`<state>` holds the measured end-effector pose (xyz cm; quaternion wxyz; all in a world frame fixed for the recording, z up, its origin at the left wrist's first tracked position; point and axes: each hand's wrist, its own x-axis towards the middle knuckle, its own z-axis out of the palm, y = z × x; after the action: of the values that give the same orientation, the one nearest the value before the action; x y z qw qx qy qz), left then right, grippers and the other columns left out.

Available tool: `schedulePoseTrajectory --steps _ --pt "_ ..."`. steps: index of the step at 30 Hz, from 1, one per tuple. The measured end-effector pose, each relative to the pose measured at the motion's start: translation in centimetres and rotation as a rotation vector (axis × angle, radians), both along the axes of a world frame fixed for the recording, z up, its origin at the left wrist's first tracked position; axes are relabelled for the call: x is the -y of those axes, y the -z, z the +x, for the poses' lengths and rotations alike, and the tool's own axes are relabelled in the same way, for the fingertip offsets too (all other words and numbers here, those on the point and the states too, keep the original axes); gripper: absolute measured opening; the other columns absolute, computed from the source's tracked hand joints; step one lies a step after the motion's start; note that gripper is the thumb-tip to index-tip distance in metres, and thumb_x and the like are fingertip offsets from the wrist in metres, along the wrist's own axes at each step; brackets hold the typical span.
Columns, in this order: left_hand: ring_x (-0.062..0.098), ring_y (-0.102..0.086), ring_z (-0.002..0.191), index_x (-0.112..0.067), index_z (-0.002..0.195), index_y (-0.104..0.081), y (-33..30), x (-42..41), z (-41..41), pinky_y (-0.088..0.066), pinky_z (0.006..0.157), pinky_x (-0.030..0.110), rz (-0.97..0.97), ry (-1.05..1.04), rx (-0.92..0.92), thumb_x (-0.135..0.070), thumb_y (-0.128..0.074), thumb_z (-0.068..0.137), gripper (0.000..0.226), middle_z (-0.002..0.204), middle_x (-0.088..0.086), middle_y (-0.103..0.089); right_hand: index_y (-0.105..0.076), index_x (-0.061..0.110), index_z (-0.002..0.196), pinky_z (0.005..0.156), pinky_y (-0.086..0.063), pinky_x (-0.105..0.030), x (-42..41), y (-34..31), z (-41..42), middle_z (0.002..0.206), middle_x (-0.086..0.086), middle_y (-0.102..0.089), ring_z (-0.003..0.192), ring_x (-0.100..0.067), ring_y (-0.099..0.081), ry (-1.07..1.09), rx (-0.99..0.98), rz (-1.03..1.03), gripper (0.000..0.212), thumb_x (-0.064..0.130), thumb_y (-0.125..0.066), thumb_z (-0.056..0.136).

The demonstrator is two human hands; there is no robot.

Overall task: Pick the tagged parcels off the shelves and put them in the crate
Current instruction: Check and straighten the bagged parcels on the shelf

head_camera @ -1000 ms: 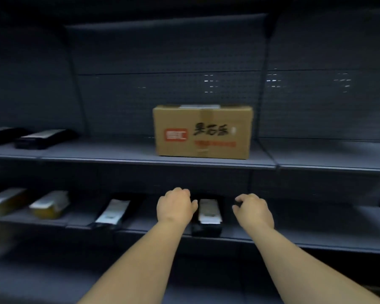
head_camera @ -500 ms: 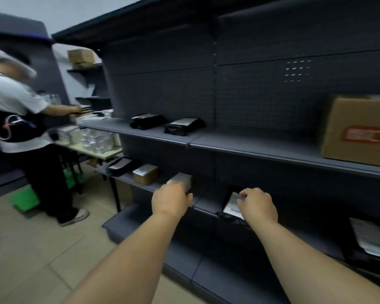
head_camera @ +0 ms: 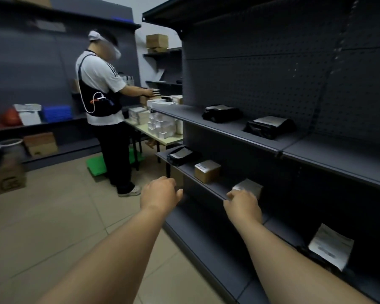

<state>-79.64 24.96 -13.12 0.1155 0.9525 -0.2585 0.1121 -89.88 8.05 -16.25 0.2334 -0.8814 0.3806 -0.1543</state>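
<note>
- Left hand (head_camera: 159, 195) out in front over the tan tiled floor (head_camera: 53, 227), just left of the dark grey metal shelf unit (head_camera: 261, 73); fingers curled loosely, holding nothing.
- Right hand (head_camera: 242, 206) at the front edge of the shelf unit's lower shelf (head_camera: 206, 187), fingers bent, next to a small box with a shiny silver top (head_camera: 249, 185); cannot tell if touching it, nothing clearly gripped.
- Both hands well apart from each other.
- Small brown cardboard box with a white tag (head_camera: 207, 171) on that same lower shelf, further along from the right hand.
- Flat black plastic bag parcel with a pale label (head_camera: 181, 155) at the far end of the lower shelf.
- Two more black bag parcels on the shelf above: one further off (head_camera: 222, 113), one closer (head_camera: 270, 127), each with a pale label on top.
- White paper label on a dark parcel (head_camera: 329, 246) low down on the near end of the shelf unit, tilted up.
- No crate clearly seen near the shelf unit.
- Person in a white shirt and black vest (head_camera: 101, 99) standing past the far end of the shelf unit, hands on small boxes at a pale table (head_camera: 160, 137) stacked with white boxes.
- Green flat thing (head_camera: 96, 164) on the floor by that person's feet.
- Brown cardboard box (head_camera: 6, 179) on the floor far to the left of the shelf unit.
</note>
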Motion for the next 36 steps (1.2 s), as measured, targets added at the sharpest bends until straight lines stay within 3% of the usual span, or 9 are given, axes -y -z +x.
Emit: schedulePoseTrajectory --steps 18,30,36 --pt "0.024 -0.060 0.100 -0.018 0.109 -0.062 1.0 6.2 30.7 -0.046 0.081 0.035 -0.026 -0.082 -0.018 -0.043 -0.049 0.091 0.034 0.111 0.002 -0.061 -0.060 0.028 0.120 0.087 -0.043 -0.033 6.3 2.1 31.8 0.126 0.002 -0.053 0.115 -0.021 -0.045 -0.125 -0.049 -0.061 0.030 0.029 -0.052 0.091" --pt "0.025 -0.059 0.089 -0.018 0.099 -0.062 3.0 9.0 44.4 -0.044 0.070 0.033 0.031 0.006 -0.020 -0.042 -0.048 0.091 0.029 0.099 0.004 -0.061 -0.058 0.029 0.122 0.088 -0.045 -0.036 8.0 4.0 43.1 0.129 0.003 -0.051 0.118 -0.020 -0.044 -0.029 -0.074 -0.026 0.031 0.030 -0.053 0.091" --pt "0.024 -0.060 0.092 -0.017 0.104 -0.063 3.9 9.5 52.6 -0.049 0.076 0.035 0.039 0.147 -0.030 -0.041 -0.048 0.092 0.031 0.103 0.004 -0.062 -0.058 0.028 0.122 0.092 -0.043 -0.037 6.6 5.2 49.2 0.129 0.002 -0.051 0.119 -0.023 -0.043 0.098 -0.098 0.007 0.032 0.028 -0.053 0.091"
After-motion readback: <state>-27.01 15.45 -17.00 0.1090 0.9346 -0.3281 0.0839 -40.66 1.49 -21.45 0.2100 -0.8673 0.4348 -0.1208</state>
